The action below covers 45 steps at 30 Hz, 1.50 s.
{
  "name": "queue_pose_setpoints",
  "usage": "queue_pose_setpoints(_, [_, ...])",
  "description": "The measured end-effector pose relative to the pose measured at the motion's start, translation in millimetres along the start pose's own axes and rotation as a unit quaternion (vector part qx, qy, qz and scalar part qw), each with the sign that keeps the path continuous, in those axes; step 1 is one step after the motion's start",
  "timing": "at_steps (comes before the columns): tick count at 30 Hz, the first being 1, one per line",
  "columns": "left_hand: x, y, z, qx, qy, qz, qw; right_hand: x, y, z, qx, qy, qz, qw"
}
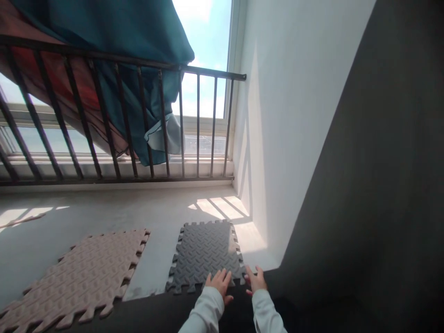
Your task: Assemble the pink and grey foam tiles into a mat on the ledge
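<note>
A dark grey foam mat tile with toothed edges and a raised tread pattern lies flat on the pale sill. My left hand is over its near edge, fingers spread and palm down; I cannot tell whether it presses on the tile. Beside the tile's near right corner is my right hand, its fingers apart and nothing visible in them. To the left lies a pinkish-brown foam mat with the same kind of toothed edge, apart from the grey tile.
A dark metal railing runs along the window, with a teal and red curtain hanging over and behind it. On the right rises a white wall. The sill's near edge drops into shadow. A thin brownish strip lies far left.
</note>
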State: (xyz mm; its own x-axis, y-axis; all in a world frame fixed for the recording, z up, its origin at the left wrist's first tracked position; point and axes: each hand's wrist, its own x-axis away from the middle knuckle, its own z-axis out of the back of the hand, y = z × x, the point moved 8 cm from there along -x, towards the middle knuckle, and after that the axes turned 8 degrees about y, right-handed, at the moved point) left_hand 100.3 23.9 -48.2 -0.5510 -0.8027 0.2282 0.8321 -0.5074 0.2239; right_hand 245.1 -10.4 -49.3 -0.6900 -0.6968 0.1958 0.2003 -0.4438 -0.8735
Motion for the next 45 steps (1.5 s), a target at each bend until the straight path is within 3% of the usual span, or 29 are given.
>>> queue_pose_setpoints(2, [14, -26, -6.4, -0.018, 0.035, 0.041, 0.998, -4, 5, -1, 0.058, -0.015, 0.022, 0.998])
queue_pose_setpoints(5, [53, -104, 3.7, -0.065, 0.12, 0.201, 0.97, -5, 3, -8, 0.132, -0.03, 0.059, 0.989])
queue_pose_setpoints(8, [88, -172, 9.5, -0.079, 0.158, 0.333, 0.926, 1, -7, -22, 0.278, -0.039, 0.106, 0.954])
queue_pose_setpoints(11, [93, -198, 4.1, -0.081, 0.162, 0.349, 0.92, 7, -15, -31, 0.334, -0.04, 0.117, 0.934])
queue_pose_setpoints(15, [80, -184, -3.7, -0.11, 0.187, 0.308, 0.926, -3, -18, -23, 0.329, -0.004, 0.099, 0.939])
queue_pose_setpoints(22, [46, -110, -4.0, -0.121, 0.28, 0.202, 0.931, -36, -11, 32, 0.256, 0.123, 0.057, 0.957])
queue_pose_setpoints(26, [19, -83, -3.7, -0.102, 0.308, 0.17, 0.931, -37, -8, 46, 0.239, 0.184, 0.054, 0.952])
queue_pose_setpoints(31, [4, -72, -9.4, -0.099, 0.353, 0.14, 0.92, -32, -6, 42, 0.256, 0.209, 0.033, 0.943])
queue_pose_setpoints(38, [6, -72, -16.7, -0.107, 0.43, 0.108, 0.89, -35, -5, 41, 0.272, 0.186, 0.007, 0.944])
queue_pose_setpoints(45, [5, -67, -18.2, -0.095, 0.453, 0.108, 0.88, -30, -7, 40, 0.279, 0.153, -0.024, 0.948])
